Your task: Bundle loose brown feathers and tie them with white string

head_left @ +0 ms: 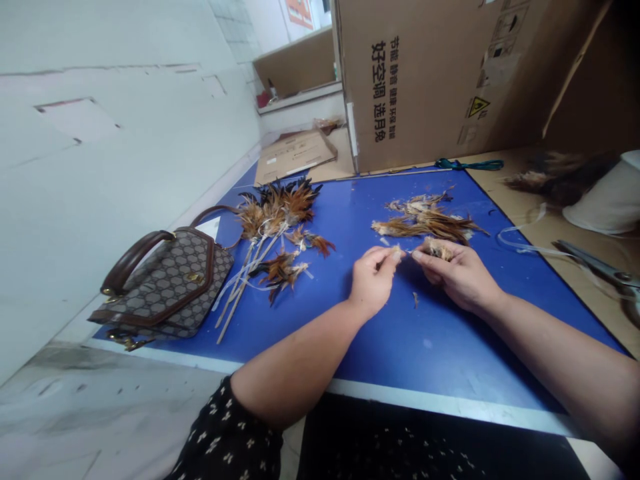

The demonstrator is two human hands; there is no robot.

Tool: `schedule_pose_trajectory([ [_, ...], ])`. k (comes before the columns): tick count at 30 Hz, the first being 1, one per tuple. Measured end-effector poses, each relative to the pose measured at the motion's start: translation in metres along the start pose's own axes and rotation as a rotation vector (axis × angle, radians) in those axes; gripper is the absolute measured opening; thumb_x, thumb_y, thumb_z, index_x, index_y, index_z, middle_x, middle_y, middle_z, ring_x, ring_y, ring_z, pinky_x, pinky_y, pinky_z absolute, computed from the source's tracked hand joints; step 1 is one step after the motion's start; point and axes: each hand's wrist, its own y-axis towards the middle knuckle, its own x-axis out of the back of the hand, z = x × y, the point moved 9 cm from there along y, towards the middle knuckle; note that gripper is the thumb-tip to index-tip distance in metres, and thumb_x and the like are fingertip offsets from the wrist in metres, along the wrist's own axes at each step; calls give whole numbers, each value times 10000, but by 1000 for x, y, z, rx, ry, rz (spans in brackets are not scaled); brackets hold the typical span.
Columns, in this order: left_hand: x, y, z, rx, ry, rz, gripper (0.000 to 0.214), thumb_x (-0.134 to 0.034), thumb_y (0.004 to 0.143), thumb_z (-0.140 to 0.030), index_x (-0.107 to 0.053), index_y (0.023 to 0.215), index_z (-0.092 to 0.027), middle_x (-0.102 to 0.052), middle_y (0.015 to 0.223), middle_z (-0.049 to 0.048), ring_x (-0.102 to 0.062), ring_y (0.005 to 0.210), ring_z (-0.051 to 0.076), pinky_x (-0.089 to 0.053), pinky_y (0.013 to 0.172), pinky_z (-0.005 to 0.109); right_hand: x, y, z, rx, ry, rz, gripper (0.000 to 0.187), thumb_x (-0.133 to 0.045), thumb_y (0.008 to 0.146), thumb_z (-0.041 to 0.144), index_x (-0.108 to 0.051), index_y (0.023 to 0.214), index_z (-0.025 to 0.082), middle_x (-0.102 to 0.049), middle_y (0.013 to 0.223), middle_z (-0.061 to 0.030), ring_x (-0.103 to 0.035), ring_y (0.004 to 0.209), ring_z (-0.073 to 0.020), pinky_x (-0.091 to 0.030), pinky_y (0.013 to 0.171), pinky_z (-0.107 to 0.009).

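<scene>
Over the blue table top (320,333), my left hand (373,279) is closed in a pinch on a small tan tuft, probably feathers, mostly hidden by the fingers. Close beside it, my right hand (463,273) is wrapped round a bundle of feathers (439,249), light brown where it shows. Its thumb and forefinger meet near the left fingertips, with a thin pale bit between the hands. Just beyond the right hand lies a pile of long brown feathers (425,225). Feather bunches on pale sticks (280,212) lie to the left, near a loose dark-and-orange feather bunch (283,270).
A patterned handbag (170,287) stands at the left by the wall. Behind the table rises a large cardboard box (425,80). Scissors (600,263), a pale cone-shaped roll (610,197) and a dark green cord (470,164) lie on the right side.
</scene>
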Motion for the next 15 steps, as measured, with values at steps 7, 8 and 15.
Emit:
schedule_pose_trajectory([
  [7,-5,-5,-24,-165,-14,37,218,-711,955,-382,-830,1041,-221,-738,1019,75,-676,954,177,-550,946,368,-12,-3,-7,-87,146,108,393,-873,812,469,-592,787,196,-458,624,45,-314,505,-77,-212,476,-271],
  [8,-6,-6,-27,-183,-16,47,210,-711,957,-372,-831,1042,-222,-742,1020,76,-678,970,180,-543,969,375,-13,-3,-9,-95,155,120,378,-877,811,452,-600,800,194,-472,639,41,-318,505,-75,-211,476,-270],
  [15,-5,-7,-30,-174,-20,43,239,-680,980,-395,-828,1007,-208,-732,996,68,-673,991,180,-529,991,366,-19,-3,-10,-120,113,174,337,-878,804,409,-628,818,184,-439,619,56,-310,510,-74,-207,476,-261],
])
